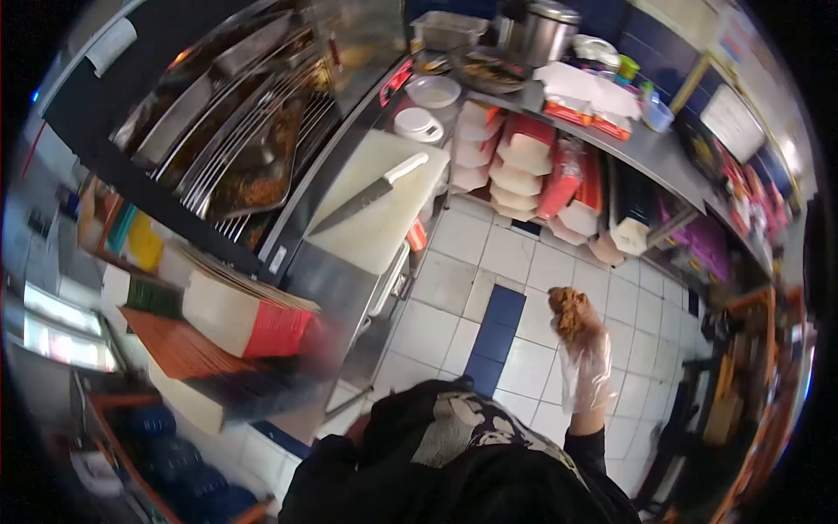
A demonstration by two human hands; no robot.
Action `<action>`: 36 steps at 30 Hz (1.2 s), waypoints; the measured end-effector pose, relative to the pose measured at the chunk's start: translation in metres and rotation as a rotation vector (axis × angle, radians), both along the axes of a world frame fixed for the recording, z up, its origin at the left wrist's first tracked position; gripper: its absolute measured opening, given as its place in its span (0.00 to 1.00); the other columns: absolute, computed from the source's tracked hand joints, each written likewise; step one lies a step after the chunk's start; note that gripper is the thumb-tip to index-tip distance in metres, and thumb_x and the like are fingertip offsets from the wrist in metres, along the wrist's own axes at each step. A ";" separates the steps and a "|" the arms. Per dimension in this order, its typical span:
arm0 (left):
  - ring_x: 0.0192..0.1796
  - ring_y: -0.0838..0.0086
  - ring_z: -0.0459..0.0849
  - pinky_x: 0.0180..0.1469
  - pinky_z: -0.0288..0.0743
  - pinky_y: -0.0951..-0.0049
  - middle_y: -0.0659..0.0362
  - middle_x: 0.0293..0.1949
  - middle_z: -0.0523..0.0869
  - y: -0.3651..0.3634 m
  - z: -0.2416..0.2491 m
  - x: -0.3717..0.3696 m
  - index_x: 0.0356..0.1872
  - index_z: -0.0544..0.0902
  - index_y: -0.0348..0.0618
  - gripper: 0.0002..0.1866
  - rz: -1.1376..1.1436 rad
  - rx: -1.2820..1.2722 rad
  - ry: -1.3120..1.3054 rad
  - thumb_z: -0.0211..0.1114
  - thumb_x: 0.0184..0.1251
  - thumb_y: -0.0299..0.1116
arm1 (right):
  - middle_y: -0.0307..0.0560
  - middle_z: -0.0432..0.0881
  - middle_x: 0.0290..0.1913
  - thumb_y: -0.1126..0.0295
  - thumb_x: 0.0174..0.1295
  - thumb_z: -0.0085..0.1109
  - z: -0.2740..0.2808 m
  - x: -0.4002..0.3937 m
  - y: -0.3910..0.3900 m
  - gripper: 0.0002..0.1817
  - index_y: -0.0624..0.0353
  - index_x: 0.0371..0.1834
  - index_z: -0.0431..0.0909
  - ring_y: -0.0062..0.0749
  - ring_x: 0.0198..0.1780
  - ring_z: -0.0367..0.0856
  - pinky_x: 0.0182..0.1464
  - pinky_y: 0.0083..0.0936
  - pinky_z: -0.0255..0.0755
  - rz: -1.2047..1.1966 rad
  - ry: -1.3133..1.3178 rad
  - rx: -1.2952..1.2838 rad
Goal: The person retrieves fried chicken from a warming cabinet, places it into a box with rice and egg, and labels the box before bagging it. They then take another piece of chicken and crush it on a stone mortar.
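Note:
In a clear plastic glove, my right hand (583, 345) is closed around a piece of brown fried chicken (567, 313) and holds it out over the tiled floor. Of my left hand (357, 430), only a small skin-coloured patch seems to show beside my dark clothing; its fingers are hidden. A knife with a white handle (371, 194) lies across a white cutting board (384, 229) on the steel counter. Beside the board stands a heated cabinet (301, 188) with wire racks and trays of food, among them a tray with browned bits (262, 188).
Stacked folded food boxes (236, 310) stand at the counter's near left end. More box stacks (517, 166) fill the shelf below the back counter. A steel pot (541, 35), a dark pan (489, 70) and a white lidded tub (419, 125) are on the counters. Wooden shelving (742, 393) edges the right.

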State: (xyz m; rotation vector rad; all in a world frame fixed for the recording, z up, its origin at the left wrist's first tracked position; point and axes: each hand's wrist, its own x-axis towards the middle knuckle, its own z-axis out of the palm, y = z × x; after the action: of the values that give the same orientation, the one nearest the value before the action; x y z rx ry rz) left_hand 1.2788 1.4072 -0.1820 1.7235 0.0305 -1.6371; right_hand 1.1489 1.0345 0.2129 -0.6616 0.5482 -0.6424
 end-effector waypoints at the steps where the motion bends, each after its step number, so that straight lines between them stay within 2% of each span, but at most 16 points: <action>1: 0.58 0.64 0.73 0.61 0.65 0.60 0.54 0.60 0.71 -0.034 0.042 0.017 0.65 0.63 0.49 0.28 0.115 -0.063 0.092 0.50 0.68 0.51 | 0.58 0.73 0.51 0.74 0.57 0.55 -0.003 0.007 -0.026 0.22 0.68 0.54 0.64 0.43 0.50 0.76 0.46 0.33 0.77 0.049 0.014 0.012; 4: 0.65 0.66 0.65 0.65 0.59 0.59 0.56 0.65 0.65 -0.120 0.194 0.076 0.68 0.58 0.48 0.31 0.199 -0.526 0.140 0.44 0.70 0.54 | 0.62 0.72 0.53 0.72 0.58 0.53 -0.017 0.046 -0.110 0.23 0.72 0.55 0.62 0.46 0.52 0.75 0.51 0.35 0.76 0.126 -0.024 0.159; 7: 0.70 0.62 0.58 0.69 0.51 0.54 0.53 0.68 0.59 -0.192 0.292 0.157 0.68 0.56 0.42 0.29 0.720 -0.829 -0.125 0.45 0.71 0.46 | 0.62 0.73 0.53 0.72 0.58 0.52 -0.052 0.098 -0.196 0.22 0.73 0.54 0.63 0.47 0.51 0.76 0.51 0.35 0.76 0.260 -0.066 0.225; 8: 0.70 0.61 0.58 0.70 0.49 0.54 0.50 0.68 0.58 -0.195 0.298 0.192 0.67 0.57 0.39 0.29 0.865 -1.033 -0.256 0.47 0.70 0.43 | 0.62 0.73 0.53 0.72 0.58 0.52 -0.056 0.123 -0.218 0.21 0.73 0.53 0.65 0.47 0.50 0.76 0.50 0.35 0.76 0.304 -0.075 0.158; 11: 0.70 0.54 0.55 0.71 0.44 0.53 0.42 0.67 0.58 -0.195 0.336 0.291 0.64 0.55 0.25 0.34 1.515 -1.501 0.007 0.52 0.66 0.43 | 0.60 0.74 0.53 0.71 0.58 0.53 -0.086 0.204 -0.297 0.20 0.71 0.52 0.66 0.46 0.50 0.76 0.49 0.35 0.77 0.412 -0.039 0.173; 15: 0.69 0.51 0.52 0.70 0.46 0.52 0.34 0.65 0.53 -0.209 0.385 0.341 0.60 0.47 0.13 0.42 1.793 -1.628 -0.121 0.57 0.62 0.43 | 0.55 0.77 0.46 0.76 0.57 0.54 -0.066 0.310 -0.370 0.17 0.67 0.50 0.69 0.42 0.45 0.78 0.42 0.33 0.77 0.351 0.070 0.128; 17: 0.70 0.53 0.49 0.71 0.44 0.51 0.37 0.67 0.49 -0.203 0.375 0.364 0.63 0.40 0.17 0.47 1.850 -1.656 -0.232 0.60 0.59 0.42 | 0.51 0.78 0.43 0.74 0.56 0.56 -0.076 0.372 -0.421 0.18 0.67 0.50 0.69 0.37 0.39 0.79 0.39 0.30 0.76 0.413 -0.080 0.038; 19: 0.72 0.54 0.44 0.71 0.42 0.49 0.40 0.69 0.42 -0.194 0.366 0.383 0.66 0.39 0.27 0.47 1.884 -1.650 -0.506 0.60 0.59 0.40 | 0.49 0.79 0.40 0.71 0.56 0.58 -0.086 0.431 -0.476 0.18 0.65 0.49 0.71 0.34 0.37 0.79 0.37 0.28 0.76 0.396 0.098 -0.286; 22: 0.73 0.56 0.43 0.71 0.41 0.49 0.43 0.70 0.40 -0.209 0.378 0.388 0.67 0.41 0.29 0.44 2.050 -1.763 -0.386 0.59 0.60 0.39 | 0.49 0.79 0.37 0.69 0.55 0.59 -0.085 0.526 -0.520 0.16 0.64 0.46 0.73 0.32 0.36 0.79 0.37 0.26 0.76 0.228 0.417 -0.658; 25: 0.73 0.58 0.42 0.72 0.41 0.51 0.48 0.71 0.45 -0.230 0.385 0.393 0.68 0.45 0.35 0.39 2.154 -1.533 -0.642 0.56 0.62 0.37 | 0.47 0.80 0.37 0.68 0.54 0.61 -0.081 0.582 -0.539 0.15 0.63 0.44 0.76 0.33 0.36 0.79 0.36 0.25 0.76 0.367 0.479 -0.668; 27: 0.73 0.57 0.45 0.71 0.42 0.51 0.47 0.70 0.51 -0.260 0.382 0.404 0.68 0.50 0.36 0.34 2.291 -1.230 -1.109 0.53 0.65 0.36 | 0.40 0.80 0.33 0.65 0.55 0.57 -0.100 0.605 -0.552 0.14 0.61 0.42 0.78 0.27 0.32 0.78 0.32 0.26 0.73 0.383 0.519 -0.683; 30: 0.71 0.53 0.51 0.69 0.45 0.49 0.45 0.69 0.55 -0.368 0.426 0.436 0.66 0.56 0.35 0.30 1.675 -0.158 -2.352 0.51 0.66 0.37 | 0.49 0.81 0.34 0.63 0.52 0.58 -0.140 0.630 -0.580 0.17 0.63 0.43 0.77 0.38 0.32 0.79 0.34 0.34 0.74 0.469 0.624 -0.958; 31: 0.71 0.50 0.51 0.68 0.45 0.47 0.44 0.69 0.53 -0.394 0.433 0.456 0.66 0.55 0.33 0.31 1.439 0.131 -2.630 0.51 0.66 0.38 | 0.55 0.81 0.35 0.63 0.51 0.59 -0.129 0.624 -0.576 0.19 0.64 0.43 0.77 0.43 0.34 0.79 0.36 0.38 0.74 0.405 0.890 -1.488; 32: 0.71 0.48 0.49 0.68 0.43 0.44 0.43 0.69 0.53 -0.420 0.427 0.478 0.66 0.58 0.36 0.32 1.275 0.303 -2.682 0.53 0.64 0.41 | 0.60 0.80 0.37 0.62 0.49 0.59 -0.107 0.623 -0.564 0.21 0.64 0.44 0.76 0.49 0.35 0.80 0.38 0.41 0.74 0.299 1.147 -2.019; 35: 0.71 0.45 0.47 0.67 0.39 0.39 0.41 0.69 0.51 -0.481 0.431 0.539 0.66 0.62 0.49 0.34 0.542 0.562 -2.763 0.58 0.60 0.50 | 0.64 0.79 0.41 0.64 0.49 0.59 -0.036 0.639 -0.506 0.21 0.64 0.46 0.75 0.54 0.41 0.79 0.45 0.42 0.72 0.123 1.172 -1.824; 36: 0.71 0.45 0.47 0.67 0.39 0.39 0.41 0.69 0.51 -0.482 0.429 0.561 0.66 0.62 0.49 0.34 0.551 0.568 -2.767 0.58 0.60 0.50 | 0.64 0.79 0.41 0.64 0.49 0.59 -0.030 0.654 -0.499 0.21 0.64 0.46 0.75 0.54 0.41 0.79 0.45 0.42 0.72 0.118 1.163 -1.830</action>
State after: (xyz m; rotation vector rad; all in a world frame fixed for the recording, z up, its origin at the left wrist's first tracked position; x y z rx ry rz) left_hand 1.8399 0.9251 0.2474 2.3388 -0.3083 1.9196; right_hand 1.8028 0.5353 0.1831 -2.8668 0.8669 -0.4450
